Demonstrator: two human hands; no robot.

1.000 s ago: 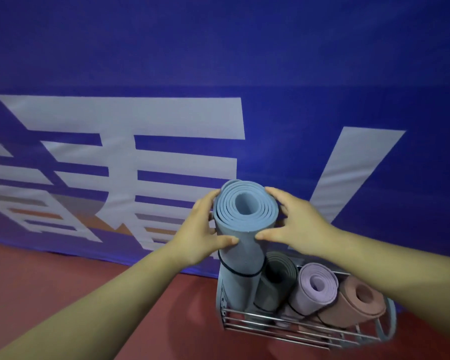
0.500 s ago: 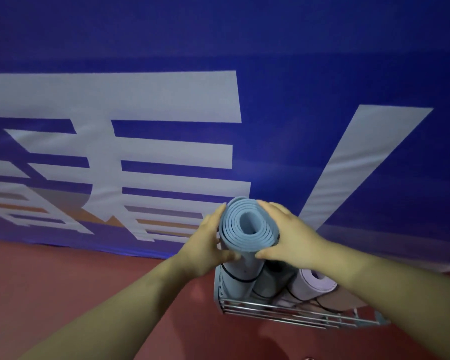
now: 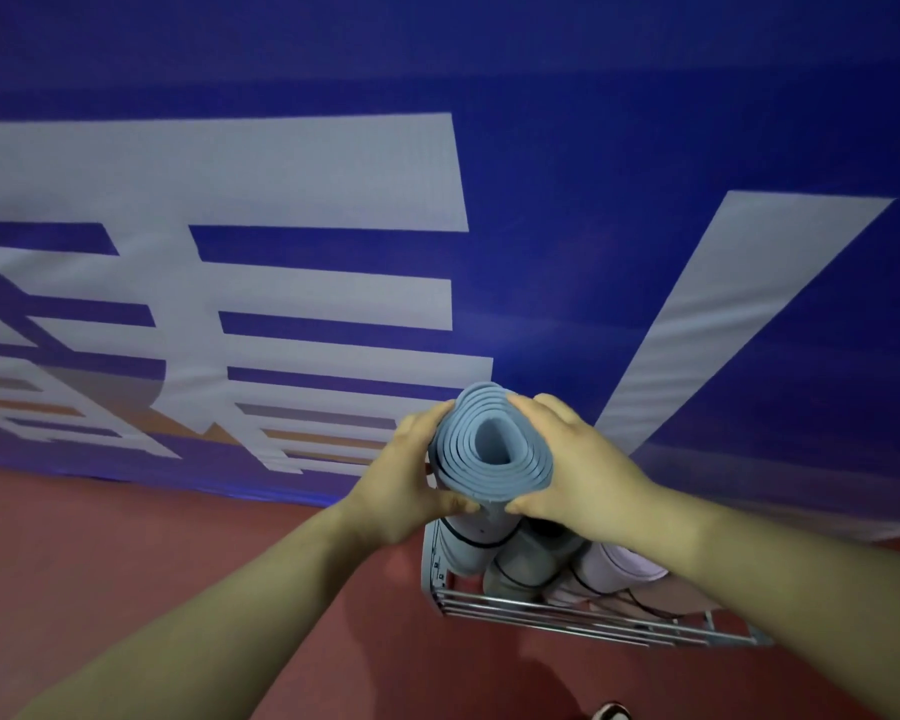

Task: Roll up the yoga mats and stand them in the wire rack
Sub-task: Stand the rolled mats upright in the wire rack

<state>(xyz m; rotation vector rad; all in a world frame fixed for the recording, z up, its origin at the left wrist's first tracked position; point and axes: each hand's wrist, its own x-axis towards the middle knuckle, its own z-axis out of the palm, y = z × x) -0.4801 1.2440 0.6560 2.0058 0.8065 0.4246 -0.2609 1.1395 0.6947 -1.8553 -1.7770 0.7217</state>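
Both hands are wrapped round the top of a light blue rolled foam yoga mat (image 3: 491, 449): the left hand (image 3: 405, 476) curls round its left side, the right hand (image 3: 579, 469) round its right, thumbs nearly meeting at the near edge. The mat stands upright in the left end of a silver wire rack (image 3: 567, 613) on the dark red floor (image 3: 126, 563), a thin black band (image 3: 467, 535) round its body. Just beside it in the rack lean a grey rolled mat (image 3: 521, 563) and a pale lilac rolled mat (image 3: 614, 570), partly hidden under the right forearm. Behind hangs a blue banner with large white characters (image 3: 567, 210).
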